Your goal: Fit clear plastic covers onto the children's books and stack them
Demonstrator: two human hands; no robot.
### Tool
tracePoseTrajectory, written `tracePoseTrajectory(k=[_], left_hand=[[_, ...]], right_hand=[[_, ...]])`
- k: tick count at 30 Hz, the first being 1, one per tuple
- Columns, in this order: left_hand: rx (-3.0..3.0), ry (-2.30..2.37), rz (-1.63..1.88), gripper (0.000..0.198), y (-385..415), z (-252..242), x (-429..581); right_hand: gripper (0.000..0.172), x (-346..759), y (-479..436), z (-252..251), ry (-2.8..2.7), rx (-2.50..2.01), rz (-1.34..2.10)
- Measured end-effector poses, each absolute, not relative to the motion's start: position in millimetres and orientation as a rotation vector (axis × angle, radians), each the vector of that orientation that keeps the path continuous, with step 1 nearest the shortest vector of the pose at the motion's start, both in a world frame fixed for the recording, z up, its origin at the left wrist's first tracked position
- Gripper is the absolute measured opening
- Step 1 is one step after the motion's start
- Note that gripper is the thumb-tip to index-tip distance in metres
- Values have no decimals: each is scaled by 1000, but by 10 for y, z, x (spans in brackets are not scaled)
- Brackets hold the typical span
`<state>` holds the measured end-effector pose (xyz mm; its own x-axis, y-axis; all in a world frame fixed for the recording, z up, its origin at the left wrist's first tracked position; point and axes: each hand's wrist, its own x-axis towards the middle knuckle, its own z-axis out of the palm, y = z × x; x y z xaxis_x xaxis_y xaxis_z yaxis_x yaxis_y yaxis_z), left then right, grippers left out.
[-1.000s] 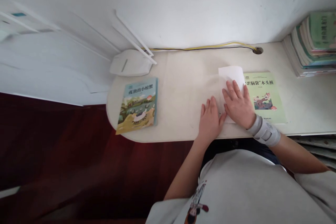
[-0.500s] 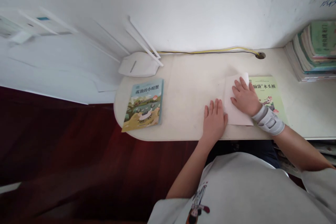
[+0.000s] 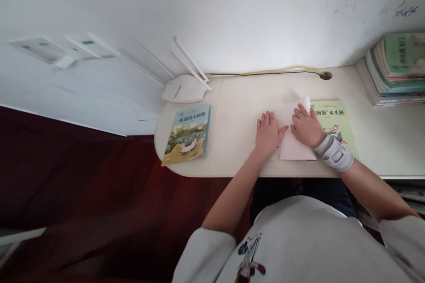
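My left hand (image 3: 267, 133) lies flat on the white desk with its fingers spread, its thumb by the left edge of the pale pink cover page (image 3: 295, 148). My right hand (image 3: 308, 127), with a grey wrist brace (image 3: 334, 152), rests on that page with its fingers apart. The page is folded over to the left beside a green book (image 3: 345, 126), which my right wrist partly covers. A blue and yellow book (image 3: 187, 135) lies at the desk's left end, away from both hands.
A white router (image 3: 184, 88) with antennas stands at the back left of the desk (image 3: 239, 159). Yellow and black cables run along the wall to a round hole (image 3: 326, 76). Stacked books (image 3: 392, 75) stand at the back right.
The view has shifted slightly. My left hand has moved up the desk, its thumb now spread toward the page. My right hand stays on the page.
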<state>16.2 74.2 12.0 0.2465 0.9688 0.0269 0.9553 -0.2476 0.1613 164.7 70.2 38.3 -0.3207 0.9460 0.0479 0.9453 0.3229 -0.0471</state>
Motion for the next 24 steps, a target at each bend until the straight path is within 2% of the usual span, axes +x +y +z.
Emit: tracePoseTrajectory(k=[5, 10, 18, 24], left_hand=[[2401, 1825, 230, 72, 736, 31, 156], [2403, 1795, 245, 70, 735, 46, 136], [2387, 1745, 303, 64, 734, 37, 99], [2417, 1720, 285, 61, 680, 85, 96]], right_hand=[[41, 1641, 700, 395, -2496, -1728, 39], [42, 1561, 677, 392, -2445, -1674, 98], [49, 1727, 882, 406, -2234, -1590, 389], [59, 2066, 1247, 241, -2057, -1547, 443]])
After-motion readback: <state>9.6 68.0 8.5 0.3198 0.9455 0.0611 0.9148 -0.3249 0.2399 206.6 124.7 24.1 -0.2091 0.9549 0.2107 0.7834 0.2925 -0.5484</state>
